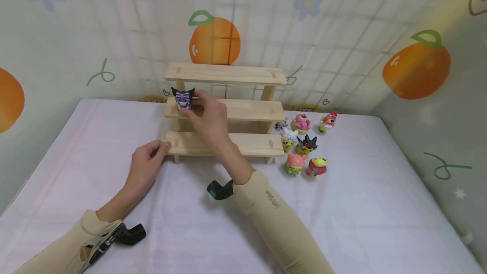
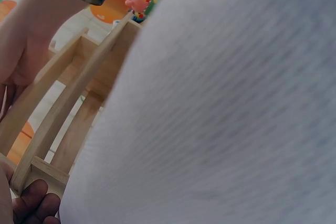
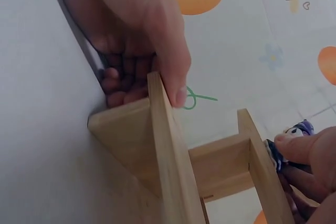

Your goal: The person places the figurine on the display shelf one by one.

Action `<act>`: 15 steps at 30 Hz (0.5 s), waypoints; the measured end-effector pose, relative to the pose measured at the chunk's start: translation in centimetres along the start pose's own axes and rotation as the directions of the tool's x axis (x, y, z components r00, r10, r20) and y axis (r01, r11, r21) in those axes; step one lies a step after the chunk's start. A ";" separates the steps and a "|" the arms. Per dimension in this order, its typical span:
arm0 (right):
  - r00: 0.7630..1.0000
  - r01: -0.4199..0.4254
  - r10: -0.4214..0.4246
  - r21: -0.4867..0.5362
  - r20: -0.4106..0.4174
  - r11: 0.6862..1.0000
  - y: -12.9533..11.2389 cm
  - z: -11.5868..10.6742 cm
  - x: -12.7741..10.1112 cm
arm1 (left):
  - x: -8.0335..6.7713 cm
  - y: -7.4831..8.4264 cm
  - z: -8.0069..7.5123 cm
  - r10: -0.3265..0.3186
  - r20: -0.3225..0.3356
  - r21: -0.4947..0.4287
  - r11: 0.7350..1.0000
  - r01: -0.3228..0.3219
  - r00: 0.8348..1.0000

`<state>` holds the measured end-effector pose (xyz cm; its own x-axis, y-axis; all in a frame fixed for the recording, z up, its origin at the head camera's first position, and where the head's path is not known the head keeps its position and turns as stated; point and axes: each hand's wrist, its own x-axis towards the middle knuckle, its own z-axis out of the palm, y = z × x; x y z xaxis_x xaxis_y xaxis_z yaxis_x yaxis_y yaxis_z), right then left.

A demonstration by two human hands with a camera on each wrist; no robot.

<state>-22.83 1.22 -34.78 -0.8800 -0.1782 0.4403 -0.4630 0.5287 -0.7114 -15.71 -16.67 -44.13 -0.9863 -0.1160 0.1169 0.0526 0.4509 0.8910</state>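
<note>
A small figurine (image 1: 184, 100) with black pointed ears and a purple bow is at the left end of the middle board of a three-step wooden display shelf (image 1: 247, 143). My right hand (image 1: 210, 119) pinches it between thumb and fingers; in the right wrist view the figurine (image 3: 300, 128) is close against the board, partly behind the fingers. With my left hand (image 1: 146, 160) I grip the left end of the lowest board. The right wrist view shows that left hand's thumb (image 3: 173, 72) on the board and its fingers curled beneath.
Right of the shelf stand several figurines, among them a pink one (image 1: 302, 123), a black-eared one (image 1: 306, 143), a pink-headed one (image 1: 295, 163) and a red one (image 1: 317, 166). A white cloth (image 1: 365, 206) covers the table. Behind hangs a curtain (image 1: 266, 24) printed with oranges.
</note>
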 end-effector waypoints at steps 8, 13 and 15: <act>1.000 -0.008 0.008 0.015 0.000 1.000 -0.4 0.6 0.1 | 0.1 0.0 0.0 0.003 -0.004 0.002 1.000 -0.003 1.000; 0.999 -0.036 0.035 0.055 0.009 0.998 -0.6 0.8 0.1 | 0.0 0.0 0.0 0.001 0.003 0.002 1.000 -0.001 1.000; 0.999 -0.039 0.038 0.072 0.014 0.997 -0.6 0.8 0.1 | 0.0 0.1 0.0 0.000 0.007 -0.002 1.000 0.000 1.000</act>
<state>-22.68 0.17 -34.75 -0.8984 -0.1699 0.4049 -0.4347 0.4744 -0.7655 -15.67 -16.67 -44.06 -0.9874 -0.1102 0.1136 0.0525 0.4490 0.8920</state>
